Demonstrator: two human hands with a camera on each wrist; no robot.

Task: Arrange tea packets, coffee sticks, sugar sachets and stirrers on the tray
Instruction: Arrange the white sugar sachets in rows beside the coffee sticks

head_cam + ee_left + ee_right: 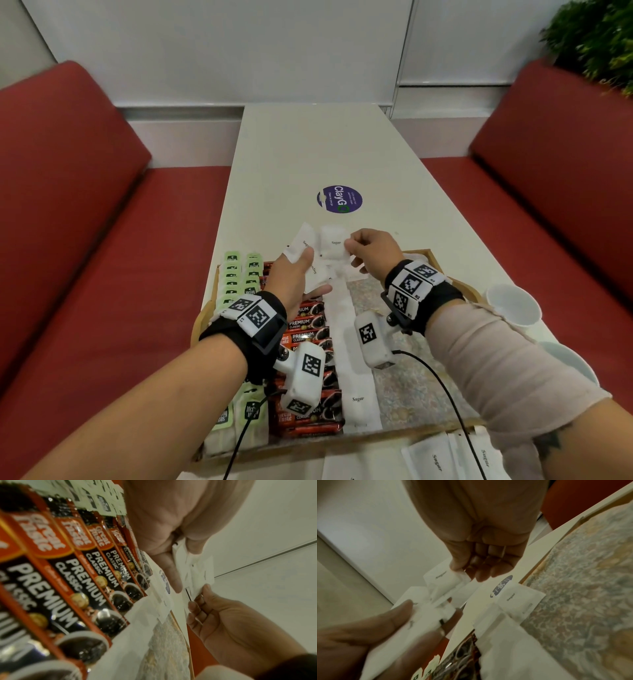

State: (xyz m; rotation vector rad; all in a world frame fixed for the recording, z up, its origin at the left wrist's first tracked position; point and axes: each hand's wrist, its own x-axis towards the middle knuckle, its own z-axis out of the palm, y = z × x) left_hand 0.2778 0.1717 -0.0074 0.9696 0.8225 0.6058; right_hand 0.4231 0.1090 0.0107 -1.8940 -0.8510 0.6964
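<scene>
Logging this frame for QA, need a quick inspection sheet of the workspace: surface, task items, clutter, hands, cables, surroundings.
Surface: white table, round purple sticker on it.
Job's things: wooden tray holds green tea packets, red coffee sticks and a column of sugar sachets; patterned floor right of them bare. No stirrers seen.
Clutter: two paper cups right of the tray; loose sugar sachets near.
Grippers: left hand holds a fan of sachets; right hand pinches one sachet.
Cables: black leads from both wrist cameras.
Surroundings: red benches, white wall, plant.
</scene>
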